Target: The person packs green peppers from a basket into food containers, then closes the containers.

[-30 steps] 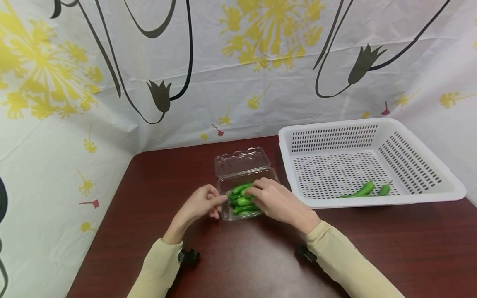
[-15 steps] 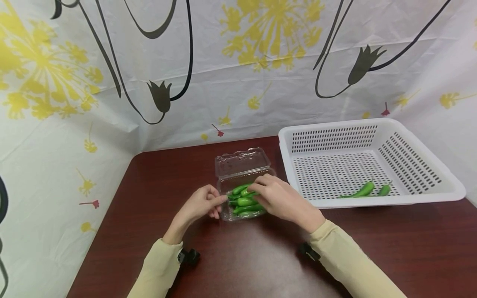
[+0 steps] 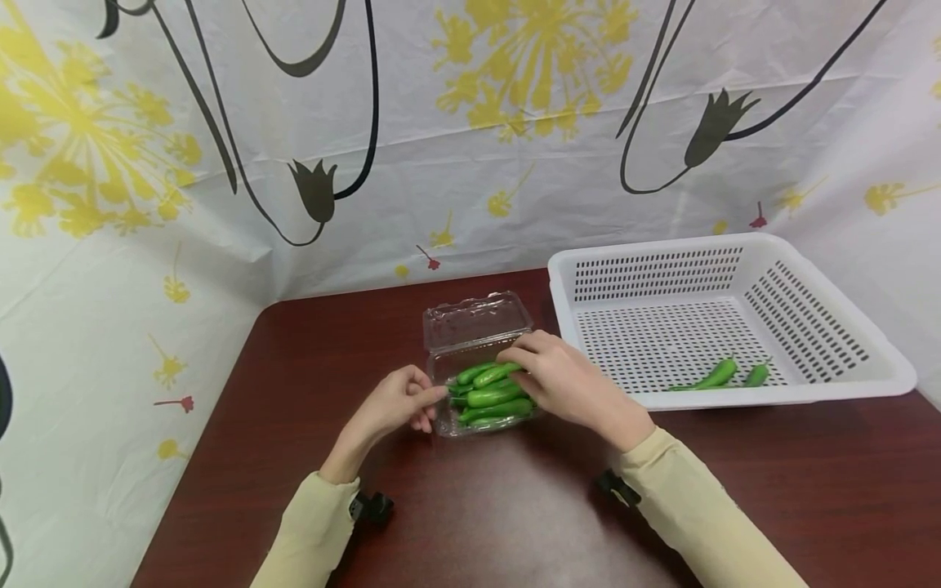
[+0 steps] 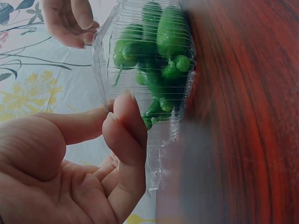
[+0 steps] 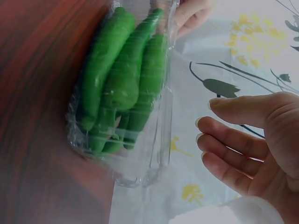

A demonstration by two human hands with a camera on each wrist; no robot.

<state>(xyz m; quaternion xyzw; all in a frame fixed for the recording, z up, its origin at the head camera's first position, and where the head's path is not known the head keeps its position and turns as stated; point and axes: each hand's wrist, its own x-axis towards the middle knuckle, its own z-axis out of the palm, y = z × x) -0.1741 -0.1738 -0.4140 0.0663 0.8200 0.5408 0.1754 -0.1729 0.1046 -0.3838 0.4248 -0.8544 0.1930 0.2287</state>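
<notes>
Several green chili peppers (image 3: 494, 396) lie in a clear plastic clamshell box (image 3: 478, 321), whose lid is folded back. My left hand (image 3: 403, 398) pinches the box's left rim between thumb and finger; the left wrist view shows the fingertips (image 4: 125, 109) on that clear edge. Above the box's right end is my right hand (image 3: 569, 384). Its fingers are loosely bent, and the right wrist view shows this hand (image 5: 247, 140) apart from the box with nothing between thumb and fingers. Ribbed plastic partly blurs the peppers (image 5: 124, 79) in that view.
A white perforated basket (image 3: 735, 398) stands to the right of the box, holding a few green peppers (image 3: 716, 374) near its front wall. Both stand on a dark red wooden table (image 3: 331, 335). A patterned white cloth (image 3: 441, 163) hangs behind.
My right hand has moved slightly right and away from the peppers, leaving more of them in sight. The left hand stays at the box's rim.
</notes>
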